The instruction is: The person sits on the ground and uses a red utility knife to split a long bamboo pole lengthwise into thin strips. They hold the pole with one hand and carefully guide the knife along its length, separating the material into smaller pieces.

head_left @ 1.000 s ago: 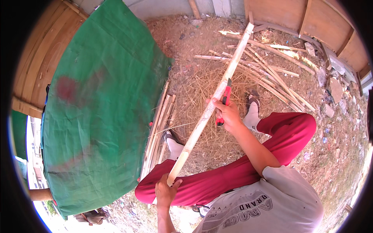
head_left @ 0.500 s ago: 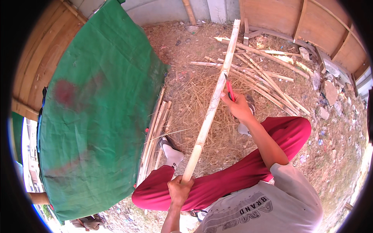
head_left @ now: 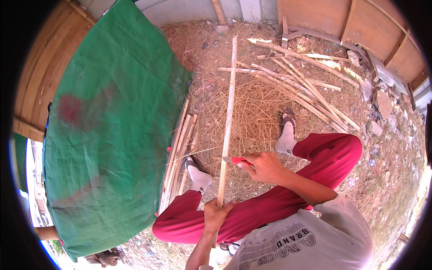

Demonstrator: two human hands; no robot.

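A long split bamboo strip [head_left: 230,105] runs away from my lap, its narrow edge turned up. My left hand [head_left: 216,213] is closed around its near end, above my left thigh, and a short length sticks out behind the hand. My right hand [head_left: 263,167] grips a red-handled utility knife [head_left: 241,160]. The knife's blade reaches left and meets the strip a little beyond my left hand. The strip's far end hangs over straw-like bamboo shavings [head_left: 256,112] on the ground between my feet.
Several bamboo strips [head_left: 310,96] lie crossed at the far right. More strips [head_left: 177,157] lie on the left beside a large green tarpaulin [head_left: 112,135]. Stones and litter [head_left: 382,108] line the right side, below wooden panels [head_left: 315,20].
The strip has swung left and turned from its broad face to its narrow edge. My right hand has brought the knife nearer to me along it. My left hand has shifted slightly right.
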